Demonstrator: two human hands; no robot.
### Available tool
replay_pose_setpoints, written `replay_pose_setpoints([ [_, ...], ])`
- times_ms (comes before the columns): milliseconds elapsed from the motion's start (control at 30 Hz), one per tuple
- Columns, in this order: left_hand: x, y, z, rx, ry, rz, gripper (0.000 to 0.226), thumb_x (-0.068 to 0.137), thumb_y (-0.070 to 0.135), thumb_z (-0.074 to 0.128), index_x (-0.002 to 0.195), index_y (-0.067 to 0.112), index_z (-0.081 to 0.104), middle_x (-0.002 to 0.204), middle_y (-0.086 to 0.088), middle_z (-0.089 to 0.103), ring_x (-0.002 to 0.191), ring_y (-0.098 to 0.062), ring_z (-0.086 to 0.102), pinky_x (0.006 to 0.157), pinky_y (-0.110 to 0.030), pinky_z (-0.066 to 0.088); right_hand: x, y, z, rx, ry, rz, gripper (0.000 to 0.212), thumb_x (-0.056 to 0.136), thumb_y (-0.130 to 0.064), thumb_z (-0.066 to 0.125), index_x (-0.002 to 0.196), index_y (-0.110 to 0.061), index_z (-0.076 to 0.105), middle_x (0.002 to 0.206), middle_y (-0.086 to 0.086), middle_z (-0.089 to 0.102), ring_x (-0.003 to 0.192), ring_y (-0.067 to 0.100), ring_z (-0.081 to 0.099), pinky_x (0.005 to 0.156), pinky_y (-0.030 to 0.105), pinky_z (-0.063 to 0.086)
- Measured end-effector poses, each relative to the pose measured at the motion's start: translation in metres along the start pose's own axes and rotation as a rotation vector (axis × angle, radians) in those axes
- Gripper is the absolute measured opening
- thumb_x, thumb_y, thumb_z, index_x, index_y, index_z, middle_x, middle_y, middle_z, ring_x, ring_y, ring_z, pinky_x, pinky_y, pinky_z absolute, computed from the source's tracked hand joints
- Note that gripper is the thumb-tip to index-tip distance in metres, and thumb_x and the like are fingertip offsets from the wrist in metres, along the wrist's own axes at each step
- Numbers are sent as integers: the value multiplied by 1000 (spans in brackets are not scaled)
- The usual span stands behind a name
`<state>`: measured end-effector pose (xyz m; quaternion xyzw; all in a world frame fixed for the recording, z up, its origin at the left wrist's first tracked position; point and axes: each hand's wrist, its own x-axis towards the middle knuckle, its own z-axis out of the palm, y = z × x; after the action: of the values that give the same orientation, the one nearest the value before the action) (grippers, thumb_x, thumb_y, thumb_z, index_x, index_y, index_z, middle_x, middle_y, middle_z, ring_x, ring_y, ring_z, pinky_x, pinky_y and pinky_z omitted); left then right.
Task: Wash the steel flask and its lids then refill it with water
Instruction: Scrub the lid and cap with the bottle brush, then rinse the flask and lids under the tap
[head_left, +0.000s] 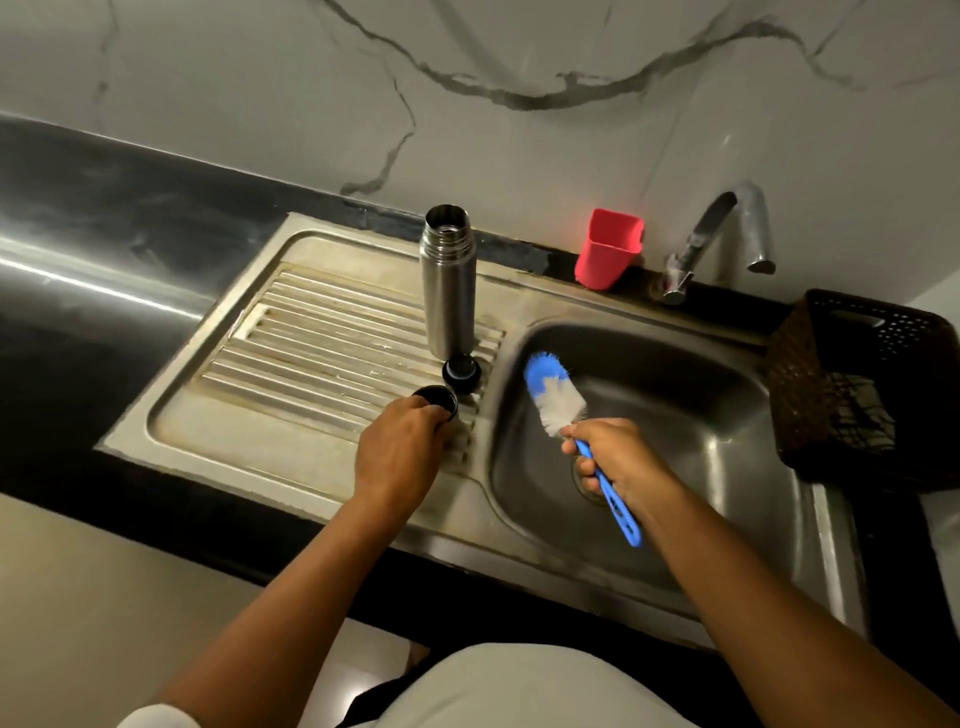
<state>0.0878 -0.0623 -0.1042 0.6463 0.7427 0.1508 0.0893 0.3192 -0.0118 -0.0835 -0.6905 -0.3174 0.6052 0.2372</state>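
Over the ribbed draining board of the sink, the left hand reaches forward from a bare forearm, knuckles up, fingers curled round a dark cup lid that sits at the board's near right edge; over the basin the right hand is closed in a fist round the blue handle of a brush, gripping just below the bristles; the blue and white bristle head points up and away from the person, while the handle's end sticks out below the hand towards the body.

One steel flask stands upright and uncapped on the board, beyond the left hand; there are two lids, the one in the left hand's grip and a black stopper just past those fingers, at the foot of the flask; there is one brush.

Beyond the right hand stand one red cup and one tap; one dark basket sits to the right of that hand; a dark surface stretches away to the left of the left hand.
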Motion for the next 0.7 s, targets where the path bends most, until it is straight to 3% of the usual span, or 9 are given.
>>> replay_pose_setpoints([
  [100, 0, -5, 5, 39, 25, 8, 22, 102, 33, 61, 112, 25, 79, 108, 1, 72, 101, -27, 64, 65, -38, 50, 2, 4, 2, -59, 17, -4, 20, 97, -11, 57, 80, -4, 63, 44, -5, 54, 35, 9, 40, 37, 17, 30],
  [300, 6, 9, -6, -68, 163, 54, 29, 96, 31, 71, 124, 26, 73, 117, 4, 71, 106, -23, 65, 70, -38, 58, 2, -13, -6, -59, 11, -114, 10, 100, -7, 50, 95, -12, 57, 72, 9, 69, 39, 13, 47, 36, 17, 33],
  [533, 56, 64, -16, -492, 135, 77, 16, 93, 34, 74, 108, 29, 77, 98, 16, 70, 80, -1, 65, 74, -24, 56, -23, -89, -32, -100, -106, -341, 21, 100, -11, 48, 94, -13, 68, 85, 7, 75, 43, 17, 58, 38, 20, 37],
  [700, 111, 107, -17, -754, 35, 54, 10, 92, 26, 75, 101, 24, 79, 88, 14, 75, 77, 0, 68, 73, -22, 56, -26, -150, -57, -277, -8, -691, 6, 99, -10, 60, 98, -15, 64, 82, 4, 77, 44, 17, 62, 38, 22, 41],
])
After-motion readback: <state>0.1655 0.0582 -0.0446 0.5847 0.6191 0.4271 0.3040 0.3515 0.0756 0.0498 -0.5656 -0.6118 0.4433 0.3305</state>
